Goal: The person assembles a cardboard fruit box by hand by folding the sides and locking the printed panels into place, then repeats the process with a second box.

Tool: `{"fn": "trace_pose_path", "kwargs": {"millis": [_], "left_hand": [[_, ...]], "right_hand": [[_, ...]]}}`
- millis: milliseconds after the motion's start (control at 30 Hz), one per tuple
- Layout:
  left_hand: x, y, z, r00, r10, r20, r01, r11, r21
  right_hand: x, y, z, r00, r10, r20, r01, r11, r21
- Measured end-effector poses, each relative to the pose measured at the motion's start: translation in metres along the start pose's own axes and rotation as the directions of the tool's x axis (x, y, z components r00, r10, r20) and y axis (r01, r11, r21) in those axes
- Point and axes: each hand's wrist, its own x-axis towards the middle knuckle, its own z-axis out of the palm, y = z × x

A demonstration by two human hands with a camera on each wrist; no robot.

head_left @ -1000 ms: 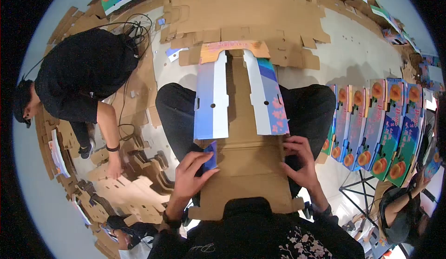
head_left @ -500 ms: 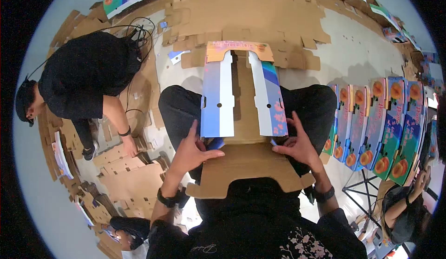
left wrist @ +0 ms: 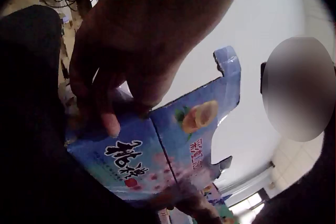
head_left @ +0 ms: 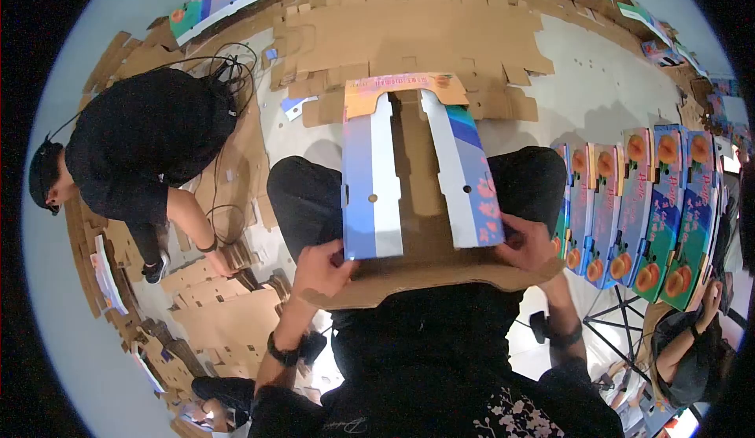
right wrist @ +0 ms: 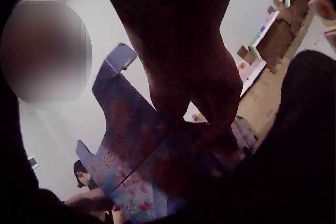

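Note:
A partly folded cardboard box (head_left: pixel 359 185) lies across the person's lap, printed blue and orange outside, brown inside. Its near end flap (head_left: pixel 440 274) stands raised, edge towards the body. At the near left corner the left hand (head_left: pixel 321 271) grips the box with bent fingers; in the left wrist view, fingers of that hand (left wrist: pixel 139 40) lie against the printed blue face (left wrist: pixel 157 153). The right hand (head_left: pixel 535 248) grips the near right corner, its fingertips partly hidden behind the side panel. The right wrist view shows this hand (right wrist: pixel 194 77) dark above the printed panel (right wrist: pixel 134 124).
Printed boxes (head_left: pixel 629 210) stand in a row at the right, above a black metal stand (head_left: pixel 621 320). Flattened cardboard (head_left: pixel 417 29) covers the floor ahead. A person in black (head_left: pixel 149 139) bends over cardboard pieces at the left; another person (head_left: pixel 688 351) is at the lower right.
The near end flap has tilted up from lying nearly flat. Both hands have moved onto the box's near corners, and the small blue side tabs are now hidden.

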Motion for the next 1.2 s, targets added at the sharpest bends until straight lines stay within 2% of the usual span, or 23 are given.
{"fn": "trace_pose_path", "kwargs": {"millis": [33, 67, 133, 167, 233, 267, 300, 400, 433, 500, 533, 600, 633, 700, 733, 800, 867, 900, 967, 1000, 1033, 1133, 1200], "left_hand": [[-0.004, -0.019, 0.007, 0.999, 0.047, -0.020, -0.048, 0.998, -0.035], [-0.011, -0.014, 0.006, 0.997, 0.071, 0.024, -0.068, 0.992, -0.109], [-0.017, -0.009, 0.012, 0.985, 0.169, -0.045, -0.173, 0.979, -0.108], [-0.016, -0.012, 0.016, 0.987, 0.156, -0.039, -0.160, 0.972, -0.170], [-0.005, -0.025, 0.026, 0.991, 0.133, -0.031, -0.136, 0.947, -0.290], [0.001, -0.030, 0.029, 0.991, 0.133, -0.029, -0.136, 0.953, -0.270], [0.007, -0.036, 0.031, 0.991, 0.130, -0.024, -0.132, 0.959, -0.250], [0.011, -0.033, 0.029, 0.995, 0.096, -0.001, -0.095, 0.979, -0.179], [0.011, -0.030, 0.028, 0.997, 0.080, 0.009, -0.078, 0.986, -0.151], [0.010, -0.029, 0.024, 0.996, 0.073, 0.057, -0.059, 0.974, -0.219], [0.011, -0.029, 0.022, 0.994, 0.072, 0.080, -0.050, 0.967, -0.252], [0.013, -0.037, 0.009, 0.958, 0.276, 0.073, -0.219, 0.876, -0.431], [0.014, -0.041, 0.003, 0.926, 0.373, 0.055, -0.294, 0.806, -0.514], [0.009, -0.025, -0.015, 0.817, 0.571, 0.078, -0.529, 0.797, -0.292], [0.007, -0.019, -0.021, 0.747, 0.655, 0.110, -0.634, 0.753, -0.176], [0.009, -0.019, -0.013, 0.808, 0.583, 0.085, -0.559, 0.805, -0.201], [0.018, -0.022, 0.000, 0.866, 0.500, 0.013, -0.489, 0.852, -0.186], [0.023, -0.018, 0.008, 0.856, 0.503, -0.118, -0.513, 0.855, -0.071], [0.038, -0.033, 0.021, 0.925, 0.352, -0.144, -0.380, 0.841, -0.385], [0.046, -0.042, 0.028, 0.952, 0.272, -0.137, -0.303, 0.792, -0.530], [0.051, -0.042, 0.034, 0.924, 0.291, -0.250, -0.380, 0.776, -0.504], [0.060, -0.027, 0.033, 0.946, 0.186, -0.264, -0.308, 0.766, -0.564], [0.068, -0.031, 0.036, 0.954, 0.172, -0.246, -0.288, 0.758, -0.586]], "right_hand": [[-0.006, -0.007, -0.012, 0.999, -0.016, 0.028, 0.014, 0.999, 0.049], [-0.009, -0.008, -0.016, 0.998, -0.037, 0.056, 0.032, 0.995, 0.100], [-0.012, -0.003, -0.021, 0.989, 0.028, 0.143, -0.054, 0.983, 0.177], [-0.015, -0.001, -0.022, 0.980, 0.064, 0.187, -0.103, 0.973, 0.207], [-0.013, 0.012, -0.014, 0.980, 0.079, 0.181, -0.106, 0.983, 0.146], [-0.011, 0.022, -0.006, 0.979, 0.088, 0.182, -0.111, 0.987, 0.119], [-0.009, 0.032, 0.002, 0.993, 0.002, 0.117, -0.029, 0.972, 0.233], [-0.006, 0.046, 0.007, 0.994, 0.000, 0.106, -0.022, 0.978, 0.206], [-0.005, 0.043, 0.005, 0.987, 0.059, 0.147, -0.090, 0.973, 0.213], [-0.002, 0.033, -0.002, 0.958, 0.173, 0.229, -0.223, 0.950, 0.217], [-0.002, 0.031, -0.005, 0.965, 0.102, 0.243, -0.181, 0.927, 0.330], [-0.006, 0.030, -0.013, 0.966, -0.039, 0.254, -0.108, 0.836, 0.539], [-0.009, 0.027, -0.018, 0.966, -0.106, 0.235, -0.017, 0.884, 0.467], [-0.016, 0.023, -0.026, 0.945, -0.242, 0.218, 0.169, 0.936, 0.308], [-0.015, 0.021, -0.025, 0.945, -0.259, 0.198, 0.201, 0.941, 0.272], [-0.010, 0.014, -0.018, 0.942, -0.299, 0.154, 0.267, 0.944, 0.195], [-0.003, 0.026, 0.000, 0.982, -0.179, 0.058, 0.163, 0.963, 0.213], [0.001, 0.033, 0.008, 0.993, -0.116, 0.010, 0.111, 0.967, 0.227], [0.009, 0.035, 0.012, 0.997, -0.046, -0.065, 0.068, 0.918, 0.392], [0.014, 0.037, 0.014, 0.995, -0.006, -0.097, 0.051, 0.881, 0.470], [0.023, 0.057, 0.018, 0.990, 0.000, -0.141, 0.079, 0.828, 0.555], [0.037, 0.056, 0.023, 0.968, 0.225, -0.110, -0.127, 0.819, 0.559], [0.048, 0.047, 0.026, 0.952, 0.290, -0.094, -0.117, 0.631, 0.767]]}}
